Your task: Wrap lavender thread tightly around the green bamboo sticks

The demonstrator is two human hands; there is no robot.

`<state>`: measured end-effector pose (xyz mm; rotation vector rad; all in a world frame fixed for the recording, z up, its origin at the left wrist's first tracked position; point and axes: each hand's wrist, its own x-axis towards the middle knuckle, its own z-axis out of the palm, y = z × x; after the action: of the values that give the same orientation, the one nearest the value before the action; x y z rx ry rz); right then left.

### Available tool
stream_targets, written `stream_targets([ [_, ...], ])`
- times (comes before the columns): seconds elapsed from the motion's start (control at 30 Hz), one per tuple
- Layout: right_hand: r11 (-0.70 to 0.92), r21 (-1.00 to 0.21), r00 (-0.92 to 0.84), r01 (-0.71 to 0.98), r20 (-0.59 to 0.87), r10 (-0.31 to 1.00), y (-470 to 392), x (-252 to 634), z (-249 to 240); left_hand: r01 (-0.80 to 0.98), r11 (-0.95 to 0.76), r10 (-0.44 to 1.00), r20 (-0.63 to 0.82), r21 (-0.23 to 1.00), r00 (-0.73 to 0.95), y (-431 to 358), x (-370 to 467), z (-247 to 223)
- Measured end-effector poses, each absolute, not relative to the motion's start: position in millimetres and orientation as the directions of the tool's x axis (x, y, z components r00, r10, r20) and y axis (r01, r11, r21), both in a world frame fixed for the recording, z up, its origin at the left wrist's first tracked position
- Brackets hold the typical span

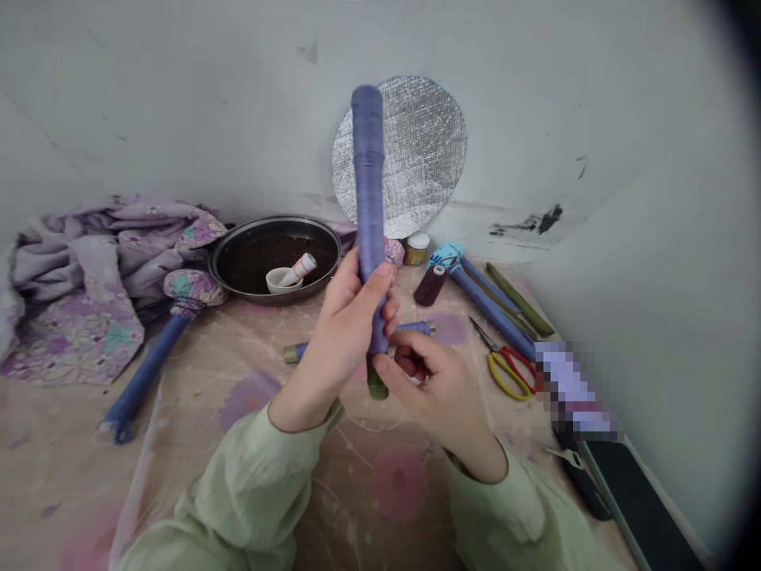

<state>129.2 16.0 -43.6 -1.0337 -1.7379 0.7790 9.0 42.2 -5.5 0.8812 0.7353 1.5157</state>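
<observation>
A long stick wrapped in blue-purple thread point(369, 190) stands nearly upright before me, its bare green end at the bottom. My left hand point(350, 317) is wrapped round its lower middle, thumb across the front. Lower down, my right hand point(425, 377) has its thumb and index finger pinched at the edge of the wrapping, just above the green end; its other fingers are curled, and whatever thread they may hold is too small to make out. Behind both hands a shorter thread-wrapped stick point(416, 327) lies on the table, partly covered.
On the flowered tablecloth point(238, 468) are a dark pan point(217, 266) with a small cup, bunched cloth point(89, 277) and a padded stick point(151, 369) at left. To the right are a dark thread spool point(429, 287), scissors point(508, 371), more sticks point(493, 309) and a phone point(642, 500).
</observation>
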Motion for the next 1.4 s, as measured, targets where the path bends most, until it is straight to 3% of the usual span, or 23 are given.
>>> stream_targets([
  [0.4,0.257,-0.959,-0.234,0.121,0.224,0.946,17.5,137.4,-46.5,-0.517,-0.148,0.986,0.164,0.843,-0.015,51.0,3.1,-8.2],
  [0.67,0.269,-0.963,-0.207,-0.012,0.266,0.942,19.6,136.3,-42.0,-0.467,-0.158,0.98,0.196,0.87,0.033,52.3,2.3,-9.6],
  [0.93,0.285,-0.958,-0.196,-0.003,0.28,0.94,20.7,137.1,-44.2,-0.618,-0.022,0.986,0.118,0.786,0.114,50.1,-1.2,-6.0],
  [1.4,0.267,-0.963,-0.256,0.017,0.254,0.933,18.1,138.6,-48.5,-0.703,0.121,0.977,0.041,0.701,0.209,49.1,-3.1,1.2],
])
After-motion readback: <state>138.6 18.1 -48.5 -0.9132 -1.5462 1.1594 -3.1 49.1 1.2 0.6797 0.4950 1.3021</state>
